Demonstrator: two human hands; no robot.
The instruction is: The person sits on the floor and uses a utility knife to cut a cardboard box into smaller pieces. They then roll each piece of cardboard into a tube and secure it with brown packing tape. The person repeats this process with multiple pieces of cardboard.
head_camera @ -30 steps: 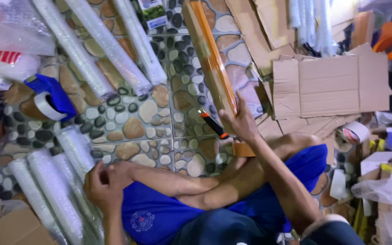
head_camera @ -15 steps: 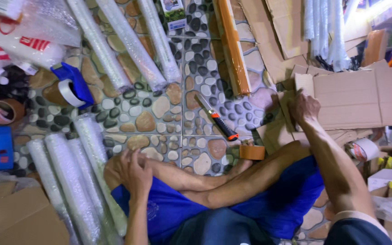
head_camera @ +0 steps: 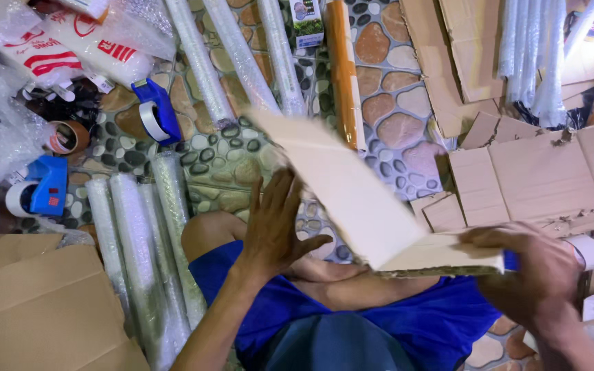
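Observation:
I sit cross-legged on a pebble-pattern floor (head_camera: 386,110) in blue shorts (head_camera: 379,323). My right hand (head_camera: 527,275) grips the near end of a long cardboard strip (head_camera: 359,199), which slants up and away over my lap. My left hand (head_camera: 276,223) is lifted with fingers spread, close beside the strip's left side, holding nothing; I cannot tell whether it touches the strip.
Several bubble-wrapped tubes (head_camera: 139,254) lie at my left and more (head_camera: 235,55) lie ahead. An orange-wrapped long piece (head_camera: 341,69) lies ahead. Blue tape dispensers (head_camera: 156,110) (head_camera: 42,189) and a tape roll (head_camera: 66,137) sit left. Flat cardboard pieces (head_camera: 537,178) lie right, a cardboard box (head_camera: 42,309) at lower left.
My right hand has brought a cardboard strip from the pile on the right over my lap. My left hand rose off my knee and opened beside it.

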